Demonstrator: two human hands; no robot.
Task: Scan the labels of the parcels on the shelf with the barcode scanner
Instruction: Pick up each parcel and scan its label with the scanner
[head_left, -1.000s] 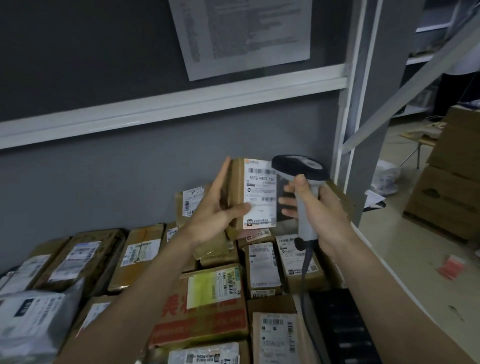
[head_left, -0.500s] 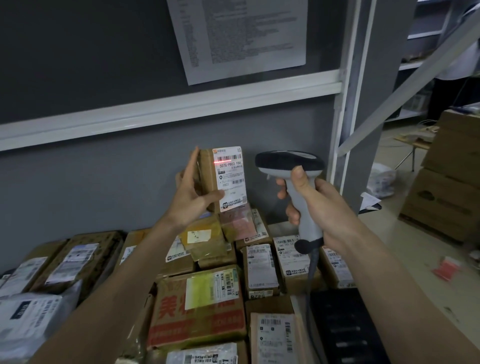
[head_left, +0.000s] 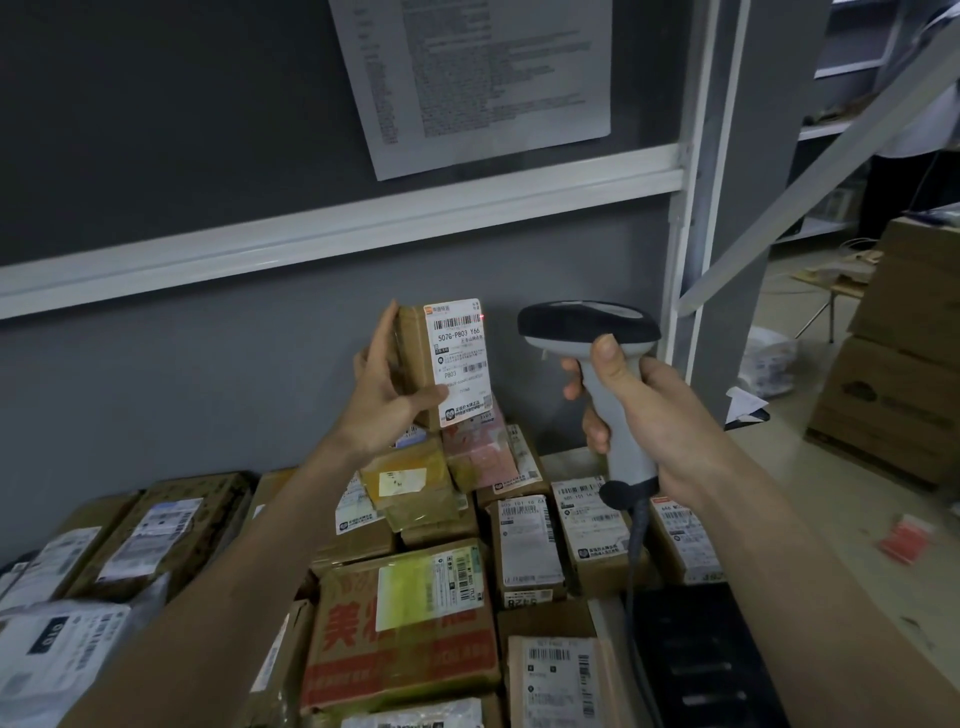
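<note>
Above the parcels on the shelf (head_left: 571, 460) | left hand (head_left: 387, 397) held small box (head_left: 415, 358) upright, label (head_left: 460, 361) facing scanner (head_left: 587, 332) | right hand (head_left: 649, 421) gripped scanner handle | red dot sat at barcode's right edge; advice: swing beam left across bars; keep box steady

a dark grey wall (head_left: 156, 130) carries a printed sheet (head_left: 483, 78) above a white rail (head_left: 363, 218); a white upright (head_left: 685, 234) stands right, stacked cardboard boxes (head_left: 904, 364) on pale floor (head_left: 831, 519) beyond.
</note>
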